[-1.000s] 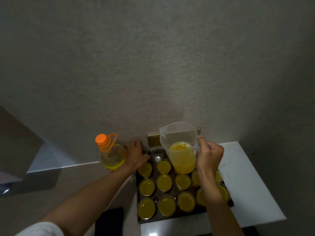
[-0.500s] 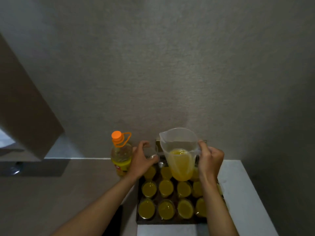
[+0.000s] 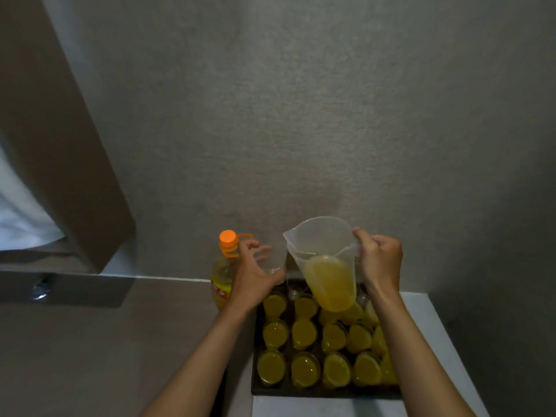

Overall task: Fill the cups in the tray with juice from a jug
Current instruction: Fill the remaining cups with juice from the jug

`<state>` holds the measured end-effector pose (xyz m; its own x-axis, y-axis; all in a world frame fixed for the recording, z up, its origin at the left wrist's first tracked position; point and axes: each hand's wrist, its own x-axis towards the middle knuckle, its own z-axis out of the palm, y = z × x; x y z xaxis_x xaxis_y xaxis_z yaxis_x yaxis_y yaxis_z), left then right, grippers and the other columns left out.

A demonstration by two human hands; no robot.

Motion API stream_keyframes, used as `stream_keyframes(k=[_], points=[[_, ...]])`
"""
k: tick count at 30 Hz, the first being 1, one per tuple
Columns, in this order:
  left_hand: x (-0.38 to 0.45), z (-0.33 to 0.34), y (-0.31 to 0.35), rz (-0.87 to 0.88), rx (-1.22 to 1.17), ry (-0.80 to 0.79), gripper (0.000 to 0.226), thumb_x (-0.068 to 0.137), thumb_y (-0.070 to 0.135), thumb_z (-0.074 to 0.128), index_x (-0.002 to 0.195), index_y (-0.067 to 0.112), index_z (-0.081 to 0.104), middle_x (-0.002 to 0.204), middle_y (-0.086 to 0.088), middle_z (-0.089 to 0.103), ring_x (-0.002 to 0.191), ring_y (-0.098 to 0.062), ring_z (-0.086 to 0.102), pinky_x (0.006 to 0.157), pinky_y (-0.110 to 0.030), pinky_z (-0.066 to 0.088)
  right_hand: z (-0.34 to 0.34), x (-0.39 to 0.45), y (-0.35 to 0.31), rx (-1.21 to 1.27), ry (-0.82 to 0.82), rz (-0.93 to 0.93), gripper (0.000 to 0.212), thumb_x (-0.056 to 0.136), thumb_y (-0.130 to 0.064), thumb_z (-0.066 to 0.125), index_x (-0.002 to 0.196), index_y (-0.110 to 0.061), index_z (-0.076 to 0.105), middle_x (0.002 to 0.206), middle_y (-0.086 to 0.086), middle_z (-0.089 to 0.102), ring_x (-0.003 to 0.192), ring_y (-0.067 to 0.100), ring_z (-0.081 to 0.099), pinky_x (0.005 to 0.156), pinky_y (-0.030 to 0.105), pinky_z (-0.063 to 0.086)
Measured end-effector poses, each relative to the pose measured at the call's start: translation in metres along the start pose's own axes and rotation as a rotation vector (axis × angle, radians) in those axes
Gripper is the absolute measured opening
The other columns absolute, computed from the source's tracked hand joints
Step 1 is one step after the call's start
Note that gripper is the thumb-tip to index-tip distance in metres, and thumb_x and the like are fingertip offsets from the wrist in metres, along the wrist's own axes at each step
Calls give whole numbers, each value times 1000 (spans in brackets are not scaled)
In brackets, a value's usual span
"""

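Right hand [image 3: 379,260] grips the handle of the clear jug [image 3: 323,260], raised and tilted over the tray [image 3: 255,356] of filled cups [image 3: 304,334]. Left hand [image 3: 255,269] curls around an empty clear cup [image 3: 278,260], hard to make out.

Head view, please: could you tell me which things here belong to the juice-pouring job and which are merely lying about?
Job:
jug, held by right hand
clear cup, held by left hand
tray of filled cups

Lying about:
orange-capped bottle
white table
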<state>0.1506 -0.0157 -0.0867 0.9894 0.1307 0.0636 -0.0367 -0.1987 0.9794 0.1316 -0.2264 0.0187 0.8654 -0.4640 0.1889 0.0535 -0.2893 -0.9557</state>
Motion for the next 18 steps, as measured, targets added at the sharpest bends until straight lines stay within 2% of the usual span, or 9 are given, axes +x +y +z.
stream_keyframes(k=[3,5,7,10,16,18], points=[[-2,-2,2,-22,-63,-5,68,70,8,89,115,17,39,125,0,60,119,-8,59,89,-33,54,0,0,-11,-34,-18,-21,55,93,-22,69,48,-18,39,49,3,32,46,17,30,52,31,27],[-3,-3,4,-17,-89,-6,61,70,9,89,110,22,45,122,5,61,118,-4,58,94,-39,55,1,-1,-18,-58,-36,-24,54,93,-24,68,49,-18,38,49,2,32,44,17,29,52,31,26],[-4,-5,8,-15,-125,7,56,72,11,89,108,26,49,119,8,62,115,-2,59,95,-36,53,1,-1,-26,-78,-64,-33,53,93,-25,68,50,-17,39,48,2,33,44,17,30,52,31,27],[-8,-8,17,-25,-195,25,54,76,11,86,118,22,53,119,8,62,113,-2,59,94,-31,51,2,1,-38,-96,-88,-49,56,92,-24,69,46,-20,39,44,-2,34,41,16,32,50,31,29],[-16,-17,20,-20,-303,48,52,79,5,83,117,26,56,118,2,64,112,-14,61,94,-36,53,3,4,-52,-188,-144,-78,43,84,-36,68,51,-17,47,50,6,39,48,19,39,53,38,34],[-19,-20,21,-6,-312,35,52,78,4,84,116,27,56,117,2,64,112,-13,62,96,-36,52,4,5,-56,-206,-148,-81,48,86,-32,69,49,-19,42,49,5,37,48,19,37,54,38,33]])
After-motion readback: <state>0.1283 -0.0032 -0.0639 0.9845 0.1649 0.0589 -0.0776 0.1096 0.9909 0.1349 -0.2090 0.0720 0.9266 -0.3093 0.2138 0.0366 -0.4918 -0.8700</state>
